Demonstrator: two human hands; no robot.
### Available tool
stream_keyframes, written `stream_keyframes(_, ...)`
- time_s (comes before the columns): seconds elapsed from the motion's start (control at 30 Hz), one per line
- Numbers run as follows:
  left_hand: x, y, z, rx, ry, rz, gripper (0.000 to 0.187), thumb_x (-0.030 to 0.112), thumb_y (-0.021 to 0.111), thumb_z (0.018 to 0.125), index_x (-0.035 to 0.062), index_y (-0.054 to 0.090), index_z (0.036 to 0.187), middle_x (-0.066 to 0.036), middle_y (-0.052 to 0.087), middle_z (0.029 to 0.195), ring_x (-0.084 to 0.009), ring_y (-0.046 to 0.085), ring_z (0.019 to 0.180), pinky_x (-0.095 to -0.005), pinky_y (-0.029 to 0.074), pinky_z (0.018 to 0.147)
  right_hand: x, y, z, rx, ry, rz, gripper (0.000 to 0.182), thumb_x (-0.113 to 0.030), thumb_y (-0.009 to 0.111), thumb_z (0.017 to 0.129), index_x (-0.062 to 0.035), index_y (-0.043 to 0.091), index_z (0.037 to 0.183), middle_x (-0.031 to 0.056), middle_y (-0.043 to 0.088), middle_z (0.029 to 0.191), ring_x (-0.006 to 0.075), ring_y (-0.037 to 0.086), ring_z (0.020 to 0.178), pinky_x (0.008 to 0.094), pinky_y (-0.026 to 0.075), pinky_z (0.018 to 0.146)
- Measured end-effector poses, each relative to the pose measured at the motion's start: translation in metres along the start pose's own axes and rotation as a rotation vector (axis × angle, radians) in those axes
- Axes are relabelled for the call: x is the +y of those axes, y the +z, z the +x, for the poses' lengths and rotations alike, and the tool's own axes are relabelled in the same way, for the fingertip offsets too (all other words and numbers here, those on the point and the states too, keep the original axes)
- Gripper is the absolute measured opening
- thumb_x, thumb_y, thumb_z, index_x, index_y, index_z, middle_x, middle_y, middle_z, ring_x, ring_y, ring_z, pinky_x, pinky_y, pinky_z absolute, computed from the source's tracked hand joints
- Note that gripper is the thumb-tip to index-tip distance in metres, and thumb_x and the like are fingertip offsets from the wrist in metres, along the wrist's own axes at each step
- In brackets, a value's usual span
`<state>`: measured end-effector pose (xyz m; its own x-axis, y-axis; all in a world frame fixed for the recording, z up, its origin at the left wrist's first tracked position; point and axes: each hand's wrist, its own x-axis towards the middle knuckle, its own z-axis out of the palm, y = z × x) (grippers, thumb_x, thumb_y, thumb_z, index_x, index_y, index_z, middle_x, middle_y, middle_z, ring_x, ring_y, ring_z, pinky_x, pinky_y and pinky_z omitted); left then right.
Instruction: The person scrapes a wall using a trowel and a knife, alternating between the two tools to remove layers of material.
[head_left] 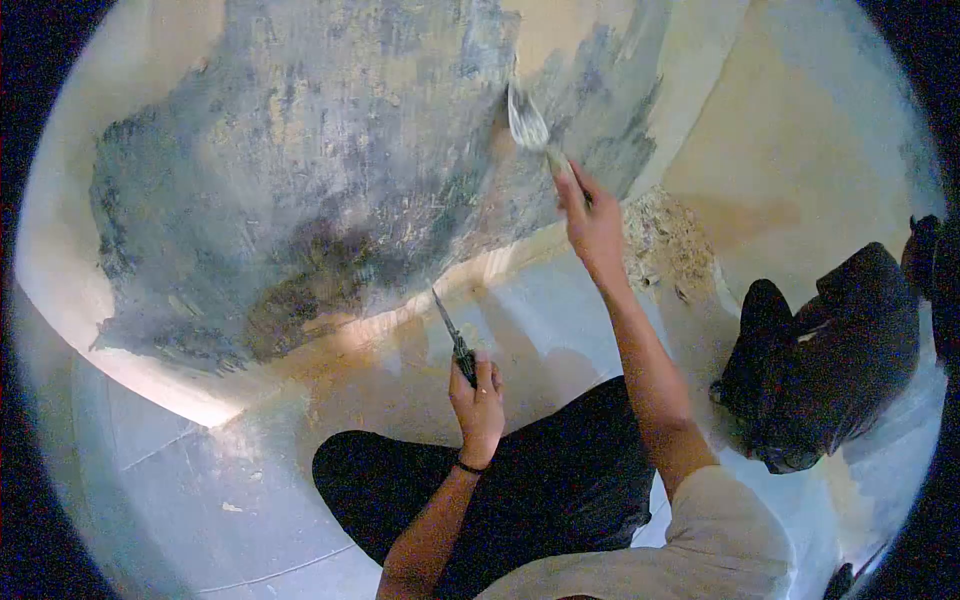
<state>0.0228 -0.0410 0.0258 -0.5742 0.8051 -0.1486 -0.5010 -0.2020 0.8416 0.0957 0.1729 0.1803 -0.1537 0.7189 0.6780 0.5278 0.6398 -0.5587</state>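
- Grasped in right hand (595, 225): blurred, pale-headed tool (528, 118), reaching up to wall (340, 150), right of centre.
- Clasped in left hand (480, 408): pointed blade (448, 318), near wall's lower edge.
- Broadly grey mid-wall, pale left and lower edges; cannot judge completion.
- Beside right forearm: crumbly patch (668, 245).

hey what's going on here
Someone sitting with folded legs is working at a grey patch on a pale surface. Their right hand holds a shiny, blurred tool, maybe a brush or trowel, up at the patch. Their left hand grips a thin pointed tool, its tip near the patch's lower edge. Whether either tool actually touches the surface is hard to tell.
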Motion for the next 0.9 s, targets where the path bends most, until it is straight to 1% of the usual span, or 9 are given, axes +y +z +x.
stream_keyframes(0.03,-0.002,-0.002,-0.001,-0.016,-0.027,0.013,0.018,0.028,0.056,0.094,0.0112,0.051,0.098,0.001,0.053,0.077,-0.0083,0.051,0.064,-0.0226,0.041,0.05,-0.007,-0.001,0.004,0.0,0.043,0.037,0.048,-0.039,0.055,0.092,-0.0053,0.057,0.126,0.0115,0.065,0.069,0.0186,0.061,0.062,0.0314,0.048,0.062)
stream_keyframes(0.1,0.0,0.005,-0.002,0.022,0.002,0.004,0.019,0.027,0.053,0.096,0.0095,0.048,0.091,0.003,0.049,0.069,-0.0051,0.046,0.057,-0.0203,0.038,0.046,-0.022,-0.002,0.01,-0.003,0.122,0.118,0.047,-0.038,0.055,0.092,-0.0046,0.057,0.125,0.0117,0.065,0.069,0.019,0.061,0.061,0.0316,0.048,0.061)
stream_keyframes(0.3,0.012,0.011,-0.002,0.065,-0.017,-0.114,0.02,0.026,0.052,0.097,0.0088,0.046,0.087,0.004,0.047,0.065,-0.0037,0.044,0.053,-0.0192,0.035,0.044,-0.012,0.002,-0.026,0.031,0.011,0.094,0.049,-0.041,0.053,0.092,-0.0026,0.058,0.123,0.0109,0.061,0.064,0.0176,0.057,0.057,0.0323,0.045,0.055)
stream_keyframes(0.4,0.005,0.009,-0.006,0.047,-0.105,-0.146,0.018,0.024,0.052,0.097,0.0093,0.046,0.088,0.004,0.047,0.067,-0.004,0.044,0.054,-0.019,0.036,0.045,-0.028,0.004,0.021,0.021,0.1,0.059,0.049,-0.04,0.053,0.093,-0.0019,0.057,0.124,0.0118,0.062,0.066,0.0155,0.057,0.059,0.0308,0.046,0.057)
stream_keyframes(0.5,0.006,0.009,-0.012,0.017,-0.133,-0.08,0.017,0.024,0.053,0.096,0.0099,0.047,0.089,0.004,0.047,0.067,-0.0043,0.044,0.055,-0.0187,0.036,0.045,-0.038,-0.01,-0.002,0.042,0.033,0.058,0.05,-0.04,0.052,0.093,-0.0004,0.057,0.123,0.0147,0.064,0.071,0.0147,0.058,0.064,0.0304,0.046,0.061)
stream_keyframes(0.6,0.004,0.011,-0.006,-0.006,-0.122,-0.078,0.016,0.024,0.053,0.096,0.0109,0.047,0.09,0.004,0.047,0.067,-0.0044,0.044,0.055,-0.0182,0.035,0.045,-0.03,-0.007,-0.038,-0.029,0.137,0.067,0.053,-0.043,0.05,0.093,-0.0004,0.057,0.123,0.0162,0.065,0.075,0.0169,0.059,0.066,0.0307,0.047,0.065)
stream_keyframes(0.73,-0.007,0.007,-0.008,-0.027,-0.185,-0.111,0.017,0.026,0.052,0.097,0.0116,0.047,0.089,0.004,0.046,0.066,-0.0041,0.043,0.052,-0.0179,0.034,0.043,-0.022,0.01,0.014,0.085,0.019,-0.031,0.048,-0.038,0.053,0.093,-0.0034,0.056,0.125,0.0163,0.067,0.081,0.0223,0.063,0.071,0.0338,0.049,0.07)
stream_keyframes(0.83,-0.011,0.005,-0.01,-0.055,-0.227,-0.096,0.019,0.028,0.051,0.097,0.0116,0.046,0.089,0.005,0.046,0.064,-0.0036,0.042,0.049,-0.0182,0.032,0.04,-0.044,-0.005,0.017,0.036,0.11,0.106,0.047,-0.038,0.053,0.092,-0.0038,0.057,0.124,0.0194,0.068,0.088,0.0252,0.066,0.079,0.0359,0.05,0.074)
stream_keyframes(0.9,-0.005,0.007,-0.015,-0.029,-0.249,-0.065,0.021,0.03,0.051,0.097,0.0115,0.045,0.087,0.005,0.045,0.063,-0.0037,0.04,0.046,-0.0191,0.031,0.037,-0.02,-0.006,-0.019,0.036,0.076,0.054,0.048,-0.04,0.053,0.092,-0.0035,0.058,0.123,0.02,0.068,0.091,0.0256,0.067,0.082,0.0359,0.05,0.075)
